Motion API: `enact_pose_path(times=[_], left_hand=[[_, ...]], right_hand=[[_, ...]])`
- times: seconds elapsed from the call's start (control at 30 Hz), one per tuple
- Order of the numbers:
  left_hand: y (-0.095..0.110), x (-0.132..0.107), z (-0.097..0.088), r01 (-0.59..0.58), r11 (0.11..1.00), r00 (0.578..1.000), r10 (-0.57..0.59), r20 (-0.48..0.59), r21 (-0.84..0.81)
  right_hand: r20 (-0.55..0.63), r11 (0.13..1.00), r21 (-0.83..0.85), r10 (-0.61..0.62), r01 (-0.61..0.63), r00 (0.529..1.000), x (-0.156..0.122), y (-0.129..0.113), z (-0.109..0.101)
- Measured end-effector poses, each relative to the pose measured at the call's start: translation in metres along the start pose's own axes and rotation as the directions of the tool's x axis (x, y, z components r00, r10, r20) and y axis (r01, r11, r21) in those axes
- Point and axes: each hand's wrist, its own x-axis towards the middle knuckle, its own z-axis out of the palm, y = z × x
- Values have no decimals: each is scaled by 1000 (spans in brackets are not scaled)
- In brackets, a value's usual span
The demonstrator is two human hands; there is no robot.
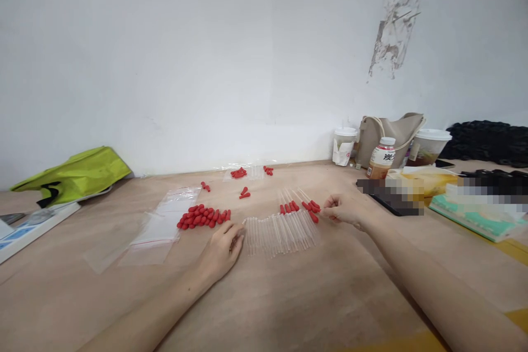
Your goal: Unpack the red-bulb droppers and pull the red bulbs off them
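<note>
A row of clear glass tubes (pixel 282 234) lies side by side on the wooden table (pixel 289 297). Behind it lie several tubes fitted with red rubber caps (pixel 299 206). My left hand (pixel 223 247) rests on the table at the left end of the clear row, fingers curled, touching the nearest tube. My right hand (pixel 342 210) pinches the end of a red-capped tube at the right of the group. A pile of loose red caps (pixel 204 216) sits just beyond my left hand.
Clear zip bags (pixel 159 228) lie left of the caps; more caps (pixel 239 173) lie near the wall. A green bag (pixel 76 173) is far left. Cups (pixel 344 146), a bottle (pixel 381 158), a beige bag (pixel 391 135) and books (pixel 474 214) crowd the right.
</note>
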Motion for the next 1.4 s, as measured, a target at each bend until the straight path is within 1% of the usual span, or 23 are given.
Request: enact_pose_path(times=[0.1, 0.17, 0.33, 0.4, 0.5, 0.6, 0.67, 0.77, 0.83, 0.93, 1.03, 1.23, 1.4], left_hand=[[6, 0, -1, -12, 999, 1000, 12, 12, -45], [9, 0, -2, -5, 998, 1000, 6, 14, -57], [12, 1, -5, 10, 994, 998, -3, 65, -109], [13, 1, -6, 15, 992, 996, -4, 87, -128], [13, 1, -7, 24, 987, 994, -7, 107, -157], [14, 0, -8, 20, 984, 995, -1, 101, -179], [14, 0, -8, 36, 980, 994, -16, 104, -194], [15, 2, -10, 94, 974, 991, -71, 117, -206], [13, 3, -11, 127, 971, 987, -104, 123, -204], [10, 6, -10, 175, 966, 981, -153, 123, -193], [8, 7, -10, 201, 961, 976, -180, 122, -191], [11, 7, -12, 187, 964, 976, -161, 144, -188], [10, 7, -11, 168, 967, 980, -143, 137, -190]], right_hand=[[18, 1000, 8, 3, -3, 1000, -1, 0, 6], [9, 1000, 4, -5, 5, 1000, 0, 1, 9], [-107, 997, -36, -76, 73, 991, 6, 5, 14], [-127, 993, -59, -111, 105, 986, 7, 6, 20], [-113, 986, -79, -154, 146, 982, 6, 7, 27], [-90, 976, -105, -199, 189, 976, 7, 9, 30], [-128, 975, -139, -189, 171, 974, 11, 12, 28], [-260, 971, -220, -146, 89, 955, 20, 20, 21], [-306, 964, -260, -140, 59, 942, 27, 26, 18], [-295, 958, -284, -136, 49, 946, 32, 29, 18], [-270, 950, -311, -128, 40, 954, 33, 28, 20], [-274, 943, -332, -63, -33, 960, 32, 23, 24], [-285, 950, -306, -31, -60, 958, 37, 26, 26]])
